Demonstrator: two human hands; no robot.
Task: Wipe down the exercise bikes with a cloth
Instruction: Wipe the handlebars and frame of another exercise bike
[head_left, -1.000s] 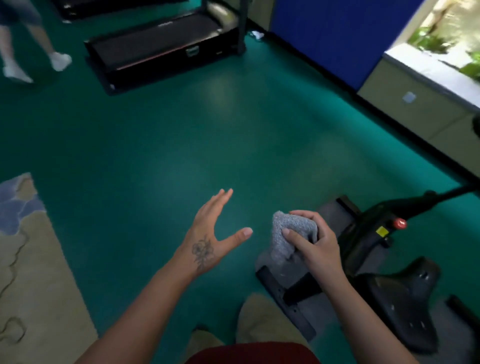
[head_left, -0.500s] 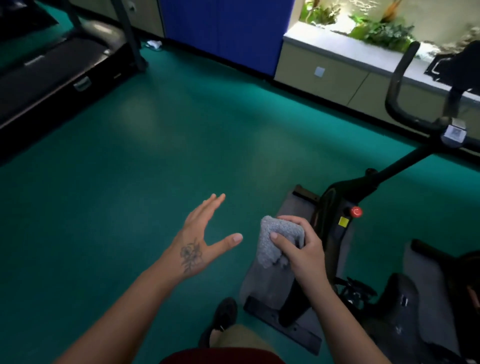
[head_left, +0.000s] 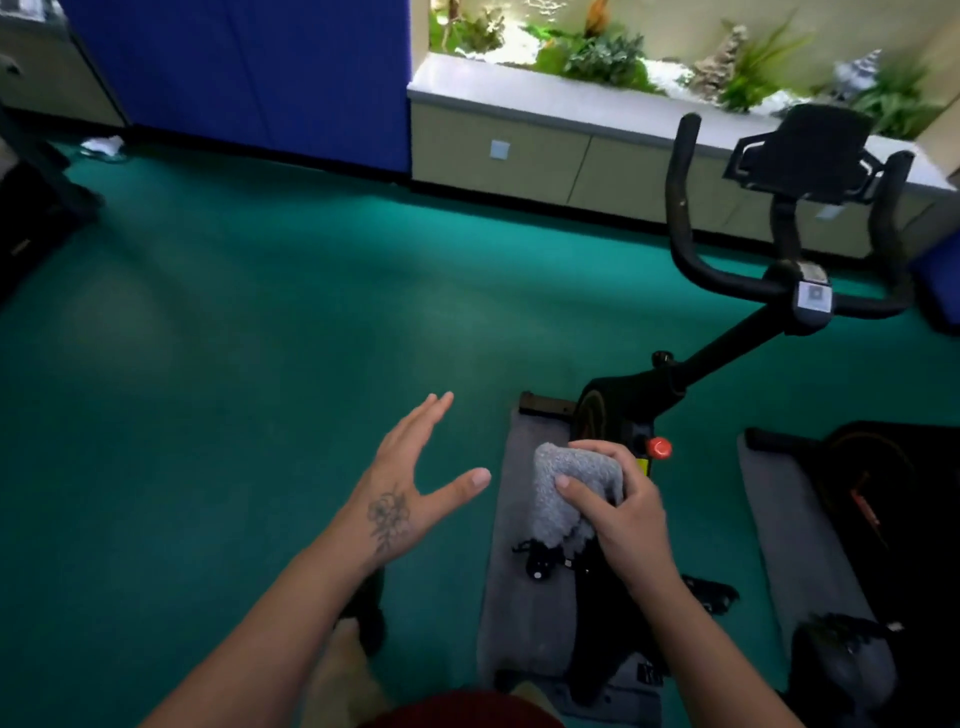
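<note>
- Right hand grips the bunched grey fluffy cloth, fingers curled round it, above the black exercise bike frame.
- Left hand hovers left of the bike, fingers straight, thumb spread.

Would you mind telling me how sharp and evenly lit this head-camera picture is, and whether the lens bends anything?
Head view: daylight is brightest on the planter ledge; the green floor dims toward the left edge. The plants and the bike's handlebars look soft; the right hand gripping the grey cloth and the open left hand are sharper. The wide lens curves the ledge.
</note>
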